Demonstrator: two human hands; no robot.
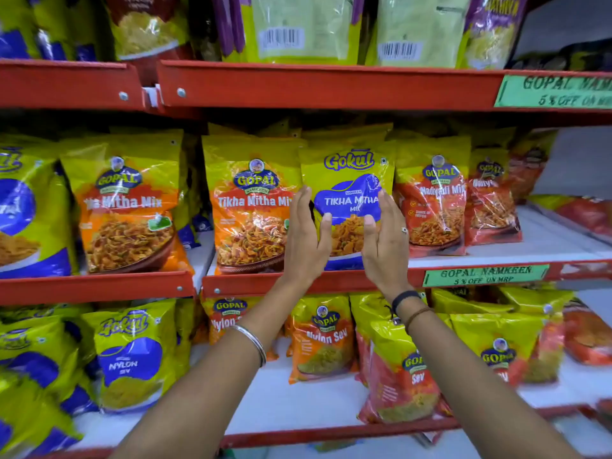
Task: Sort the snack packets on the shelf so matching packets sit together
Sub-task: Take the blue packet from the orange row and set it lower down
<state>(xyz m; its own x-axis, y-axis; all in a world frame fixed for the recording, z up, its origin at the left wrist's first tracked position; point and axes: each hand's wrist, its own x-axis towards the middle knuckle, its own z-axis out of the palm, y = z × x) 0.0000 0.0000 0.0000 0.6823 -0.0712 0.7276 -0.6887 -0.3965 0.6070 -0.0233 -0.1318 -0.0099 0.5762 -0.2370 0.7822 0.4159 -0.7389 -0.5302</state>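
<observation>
A yellow and blue Gokul Tikha Mitha Mix packet [347, 180] stands upright on the middle shelf [331, 282]. My left hand [306, 233] grips its left edge and my right hand [385, 240] grips its right edge. To its left stands an orange Gopal Tikha Mitha Mix packet [250, 207], with another of the same kind [124, 207] further left. On its right stand red Gopal Nadiyadi Mix packets [437, 200]. A blue Gokul packet [23, 210] sits at the far left of this shelf.
The upper shelf [331, 86] holds green and purple packets turned backwards. The lower shelf holds a Gokul Nylon Sev packet [132, 356], Gopal Nylon Sev packets [323, 336] and red Gopal Sev packets [402, 372]. A green price label [483, 274] hangs on the shelf edge.
</observation>
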